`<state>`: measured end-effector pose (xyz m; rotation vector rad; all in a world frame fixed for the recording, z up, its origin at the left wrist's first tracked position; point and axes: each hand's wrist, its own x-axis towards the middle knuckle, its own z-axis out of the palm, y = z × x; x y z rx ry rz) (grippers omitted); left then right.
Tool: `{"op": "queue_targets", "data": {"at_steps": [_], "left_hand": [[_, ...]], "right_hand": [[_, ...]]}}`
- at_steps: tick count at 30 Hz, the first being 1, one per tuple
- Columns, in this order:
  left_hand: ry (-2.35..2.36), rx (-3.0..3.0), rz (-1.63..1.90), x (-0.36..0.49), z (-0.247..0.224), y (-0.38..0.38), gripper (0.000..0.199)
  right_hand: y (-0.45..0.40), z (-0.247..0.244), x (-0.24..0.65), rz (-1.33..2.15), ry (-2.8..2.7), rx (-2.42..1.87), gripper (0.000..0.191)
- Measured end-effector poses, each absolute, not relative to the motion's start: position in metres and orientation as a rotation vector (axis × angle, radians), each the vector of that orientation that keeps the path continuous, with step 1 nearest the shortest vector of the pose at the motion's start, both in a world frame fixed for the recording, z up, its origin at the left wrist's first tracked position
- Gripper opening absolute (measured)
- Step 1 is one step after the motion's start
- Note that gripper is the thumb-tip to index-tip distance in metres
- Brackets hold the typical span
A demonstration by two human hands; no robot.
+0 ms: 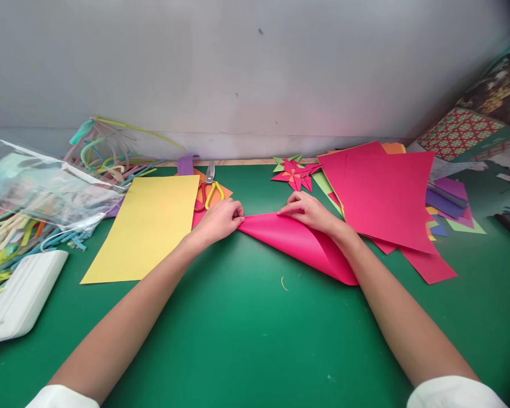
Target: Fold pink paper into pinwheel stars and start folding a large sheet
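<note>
A sheet of bright pink-red paper [297, 243] lies bent over on itself in the middle, its curved fold bulging toward me. My left hand [221, 220] pinches its pointed left corner. Along the top edge, my right hand [308, 211] grips the paper between thumb and fingers; my right forearm covers part of the sheet. Just beyond my left hand are scissors [213, 192] with red and yellow handles, blades pointing away. A yellow sheet [147, 226] lies flat to the left of that hand. Behind my right hand sits a folded red paper flower [295, 174] with green points.
Stacked red sheets [386, 198] lie at right, with purple and green paper scraps [454, 198] past them. Pipe cleaners [8, 243], a clear plastic bag [46, 187] and a white box-like object [23, 297] fill the left. A grey wall [238, 73] backs the green table [246, 340].
</note>
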<state>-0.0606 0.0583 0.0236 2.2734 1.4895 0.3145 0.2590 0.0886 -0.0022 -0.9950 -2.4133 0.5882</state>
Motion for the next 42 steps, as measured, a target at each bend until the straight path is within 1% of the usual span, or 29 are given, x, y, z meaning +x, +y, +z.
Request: {"op": "queue_targets", "data": {"at_steps": [2, 6, 9, 11, 14, 17, 19, 22, 28, 42], "left_hand": [[1.461, 2.339, 0.332, -0.061, 0.025, 0.06, 0.016], [1.278, 2.496, 0.257, -0.056, 0.031, 0.065, 0.039], [1.136, 2.541, 0.158, -0.05, 0.037, 0.069, 0.052], [1.1, 2.563, 0.112, -0.046, 0.04, 0.07, 0.055], [1.095, 2.609, 0.101, -0.037, 0.044, 0.066, 0.048], [1.118, 2.643, 0.151, -0.025, 0.044, 0.058, 0.038], [1.169, 2.639, 0.185, -0.016, 0.043, 0.052, 0.034], [1.137, 2.612, 0.228, -0.006, 0.039, 0.046, 0.033], [0.928, 2.592, 0.275, 0.001, 0.039, 0.036, 0.032], [0.822, 2.665, 0.112, 0.001, 0.048, -0.005, 0.025]], "right_hand": [[0.09, -0.004, 0.259, 0.533, -2.426, -0.996, 0.028], [0.09, -0.002, 0.258, 0.433, -2.464, -0.996, 0.027], [0.089, 0.002, 0.256, 0.454, -2.492, -1.004, 0.026], [0.087, 0.004, 0.255, 0.492, -2.505, -1.017, 0.026], [0.086, 0.005, 0.254, 0.505, -2.508, -1.036, 0.031], [0.084, 0.007, 0.252, 0.44, -2.538, -1.038, 0.038], [0.082, 0.009, 0.249, 0.392, -2.57, -1.03, 0.039], [0.079, 0.014, 0.242, 0.368, -2.599, -1.033, 0.036], [0.075, 0.021, 0.233, 0.318, -2.672, -1.125, 0.032], [0.076, 0.024, 0.233, 0.372, -2.653, -1.156, 0.033]]}}
